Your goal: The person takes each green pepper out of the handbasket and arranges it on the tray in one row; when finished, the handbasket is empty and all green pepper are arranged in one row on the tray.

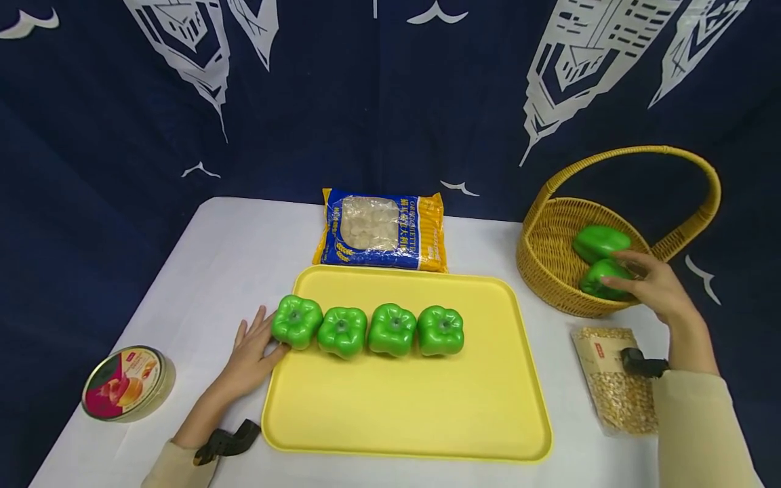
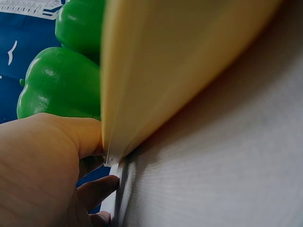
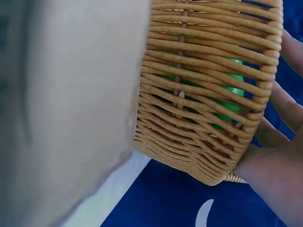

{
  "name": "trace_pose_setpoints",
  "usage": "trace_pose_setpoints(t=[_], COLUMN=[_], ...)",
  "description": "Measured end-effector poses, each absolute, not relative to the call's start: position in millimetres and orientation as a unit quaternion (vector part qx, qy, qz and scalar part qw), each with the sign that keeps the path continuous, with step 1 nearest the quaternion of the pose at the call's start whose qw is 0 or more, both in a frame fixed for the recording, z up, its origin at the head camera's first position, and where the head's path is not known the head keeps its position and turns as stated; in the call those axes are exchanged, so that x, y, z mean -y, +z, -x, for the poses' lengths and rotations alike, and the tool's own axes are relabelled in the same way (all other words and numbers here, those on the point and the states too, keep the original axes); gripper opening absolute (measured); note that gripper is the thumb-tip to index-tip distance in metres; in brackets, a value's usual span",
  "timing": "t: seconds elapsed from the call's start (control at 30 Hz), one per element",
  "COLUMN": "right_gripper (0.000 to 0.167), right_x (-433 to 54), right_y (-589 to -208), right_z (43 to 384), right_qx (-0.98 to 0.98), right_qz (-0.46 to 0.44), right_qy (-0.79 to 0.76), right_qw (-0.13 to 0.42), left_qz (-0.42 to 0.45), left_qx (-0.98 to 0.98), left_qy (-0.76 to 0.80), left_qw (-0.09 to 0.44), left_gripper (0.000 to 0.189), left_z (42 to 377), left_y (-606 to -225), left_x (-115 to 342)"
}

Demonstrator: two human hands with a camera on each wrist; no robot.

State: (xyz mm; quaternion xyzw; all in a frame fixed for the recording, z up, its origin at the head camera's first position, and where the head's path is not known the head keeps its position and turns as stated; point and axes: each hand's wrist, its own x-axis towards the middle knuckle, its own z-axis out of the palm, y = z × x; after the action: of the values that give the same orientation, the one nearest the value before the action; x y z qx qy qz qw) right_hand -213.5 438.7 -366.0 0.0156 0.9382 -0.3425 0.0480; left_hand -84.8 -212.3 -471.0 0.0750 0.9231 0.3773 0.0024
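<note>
Several green bell peppers stand in a row, stems up, on a yellow tray, the leftmost pepper by the tray's left rim. Beside that rim lies my left hand, fingers spread, its thumb at the tray edge in the left wrist view. At the right, a wicker basket contains two more green bell peppers. My right hand reaches over its near rim and holds the nearer pepper between thumb and fingers. The farther pepper lies just behind. In the right wrist view the basket wall hides my fingertips.
A blue and yellow pasta bag lies behind the tray. Under my right forearm is a packet of yellow grains. A round tin stands at the left. The basket's tall handle arches over its opening.
</note>
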Motion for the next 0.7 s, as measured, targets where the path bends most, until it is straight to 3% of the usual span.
trace_pose_setpoints(t=[0.3, 0.7], right_gripper=[0.082, 0.094], right_x=[-434, -432], right_y=[-364, -364], right_z=[221, 225], right_qx=[-0.951, -0.95], right_qz=[-0.006, 0.019], right_qy=[-0.295, -0.288], right_qw=[0.097, 0.118], left_qz=[-0.078, -0.076], left_qx=[-0.923, -0.92], left_qy=[0.376, 0.385], left_qw=[0.004, 0.007], left_gripper=[0.059, 0.059], left_z=[87, 86], left_y=[-470, -469], left_x=[213, 212])
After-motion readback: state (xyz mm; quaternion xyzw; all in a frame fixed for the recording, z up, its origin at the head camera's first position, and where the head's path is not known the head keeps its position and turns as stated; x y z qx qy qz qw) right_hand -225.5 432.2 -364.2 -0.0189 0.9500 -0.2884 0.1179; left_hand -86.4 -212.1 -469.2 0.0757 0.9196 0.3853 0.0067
